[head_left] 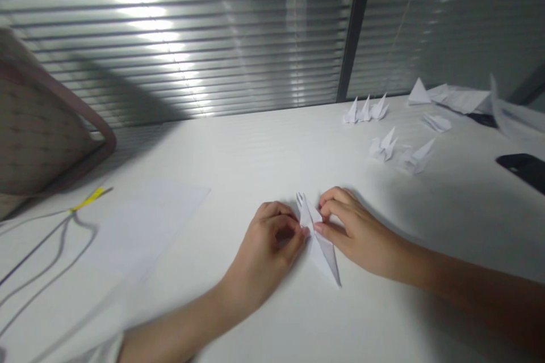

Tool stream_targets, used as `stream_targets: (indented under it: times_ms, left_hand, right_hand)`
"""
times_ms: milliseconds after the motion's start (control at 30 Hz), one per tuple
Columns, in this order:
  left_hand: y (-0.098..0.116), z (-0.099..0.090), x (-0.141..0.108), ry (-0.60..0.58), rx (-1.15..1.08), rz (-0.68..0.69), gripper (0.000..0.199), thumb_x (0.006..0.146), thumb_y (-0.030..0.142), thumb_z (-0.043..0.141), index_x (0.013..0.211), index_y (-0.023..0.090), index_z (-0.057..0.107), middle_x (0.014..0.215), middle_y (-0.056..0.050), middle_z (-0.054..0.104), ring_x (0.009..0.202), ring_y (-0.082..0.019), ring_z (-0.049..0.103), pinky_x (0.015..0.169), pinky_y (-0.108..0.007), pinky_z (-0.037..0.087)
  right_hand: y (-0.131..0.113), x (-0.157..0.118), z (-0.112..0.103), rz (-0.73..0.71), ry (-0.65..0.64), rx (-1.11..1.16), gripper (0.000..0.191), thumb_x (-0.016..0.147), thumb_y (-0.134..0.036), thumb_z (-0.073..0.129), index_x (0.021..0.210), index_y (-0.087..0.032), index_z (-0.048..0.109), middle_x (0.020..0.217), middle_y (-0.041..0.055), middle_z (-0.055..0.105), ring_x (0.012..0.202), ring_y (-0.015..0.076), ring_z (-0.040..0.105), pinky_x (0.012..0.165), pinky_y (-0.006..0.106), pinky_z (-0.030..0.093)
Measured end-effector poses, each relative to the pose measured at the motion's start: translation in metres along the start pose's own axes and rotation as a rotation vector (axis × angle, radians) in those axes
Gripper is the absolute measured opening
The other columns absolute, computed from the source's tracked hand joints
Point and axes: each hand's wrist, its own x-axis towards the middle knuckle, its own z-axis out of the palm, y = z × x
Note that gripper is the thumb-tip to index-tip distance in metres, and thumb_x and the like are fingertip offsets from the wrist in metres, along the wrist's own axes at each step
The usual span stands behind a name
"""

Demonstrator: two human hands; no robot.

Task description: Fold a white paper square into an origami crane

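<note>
A long, narrow piece of folded white paper (326, 249) lies slantwise on the white table, with a split tip at its far end and a single point at its near end. My left hand (270, 244) pinches its left edge near the middle, thumb and index finger pressed together. On the opposite edge, my right hand (353, 229) holds the paper between thumb and curled fingers. Both hands rest low against the tabletop, and their fingertips cover part of the folds at the paper's middle.
Small folded paper figures (365, 110) stand at the back right, with two more (383, 146) closer. A dark phone (523, 169) lies far right. At left are a flat paper sheet (149, 227), cables with a yellow tie (88, 198) and a bag (42, 125). Blinds (238, 39) border the table's back.
</note>
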Motion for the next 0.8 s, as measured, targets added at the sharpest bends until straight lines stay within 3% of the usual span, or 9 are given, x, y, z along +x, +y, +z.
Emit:
stream_targets:
  times_ms: [167, 400, 500, 567, 633, 700, 800]
  left_hand:
    - [-0.002, 0.005, 0.0, 0.028, 0.099, -0.012, 0.018, 0.081, 0.02, 0.061, 0.064, 0.019, 0.066, 0.098, -0.007, 0.061, 0.098, -0.024, 0.055, 0.082, -0.042, 0.051]
    - [-0.001, 0.009, -0.001, 0.018, 0.176, -0.065, 0.018, 0.079, 0.022, 0.062, 0.062, 0.018, 0.062, 0.101, -0.01, 0.057, 0.105, -0.03, 0.048, 0.086, -0.051, 0.046]
    - [-0.002, 0.01, -0.002, 0.059, 0.2, -0.045, 0.007, 0.078, 0.022, 0.062, 0.074, 0.017, 0.059, 0.103, -0.011, 0.054, 0.102, -0.029, 0.049, 0.085, -0.051, 0.048]
    - [-0.002, 0.009, -0.004, 0.107, 0.212, -0.018, 0.014, 0.078, 0.02, 0.063, 0.091, 0.017, 0.058, 0.106, -0.011, 0.053, 0.1, -0.027, 0.05, 0.083, -0.049, 0.05]
    - [0.0, 0.008, -0.008, 0.11, 0.268, 0.099, 0.02, 0.08, 0.015, 0.061, 0.1, 0.019, 0.059, 0.108, -0.009, 0.056, 0.101, -0.026, 0.052, 0.085, -0.047, 0.05]
    - [0.001, 0.006, -0.012, 0.066, 0.362, 0.325, 0.018, 0.086, 0.011, 0.056, 0.099, 0.021, 0.063, 0.103, -0.006, 0.064, 0.104, -0.026, 0.055, 0.09, -0.047, 0.048]
    - [0.001, 0.004, -0.017, 0.003, 0.487, 0.571, 0.02, 0.091, 0.01, 0.048, 0.099, 0.013, 0.066, 0.093, -0.006, 0.07, 0.098, -0.025, 0.062, 0.095, -0.044, 0.048]
  right_hand:
    - [-0.001, 0.0, 0.002, 0.034, 0.043, -0.072, 0.011, 0.087, -0.019, 0.056, 0.078, -0.02, 0.05, 0.103, 0.0077, 0.051, 0.103, 0.0231, 0.05, 0.092, 0.045, 0.042]
    - [-0.005, 0.003, 0.004, 0.064, 0.088, -0.13, 0.014, 0.082, -0.018, 0.061, 0.072, -0.02, 0.051, 0.101, 0.0082, 0.052, 0.101, 0.0246, 0.049, 0.091, 0.047, 0.04]
    - [-0.002, 0.006, 0.004, 0.1, 0.111, -0.156, 0.016, 0.078, -0.019, 0.066, 0.075, -0.02, 0.05, 0.095, 0.0056, 0.052, 0.098, 0.0237, 0.05, 0.088, 0.045, 0.04]
    - [0.001, 0.008, 0.003, 0.138, 0.129, -0.171, 0.022, 0.073, -0.019, 0.07, 0.078, -0.021, 0.049, 0.093, 0.0039, 0.05, 0.096, 0.0233, 0.051, 0.086, 0.044, 0.041]
    - [0.003, 0.01, 0.002, 0.16, 0.13, -0.178, 0.026, 0.07, -0.018, 0.072, 0.079, -0.022, 0.048, 0.092, 0.0028, 0.048, 0.095, 0.0229, 0.051, 0.084, 0.042, 0.041]
    - [0.004, 0.011, 0.002, 0.166, 0.122, -0.183, 0.025, 0.07, -0.016, 0.071, 0.079, -0.022, 0.048, 0.092, 0.0024, 0.048, 0.095, 0.0224, 0.051, 0.083, 0.041, 0.041]
    - [0.004, 0.011, 0.002, 0.178, 0.122, -0.192, 0.023, 0.071, -0.016, 0.069, 0.079, -0.022, 0.048, 0.093, 0.0029, 0.048, 0.095, 0.0225, 0.049, 0.084, 0.041, 0.04]
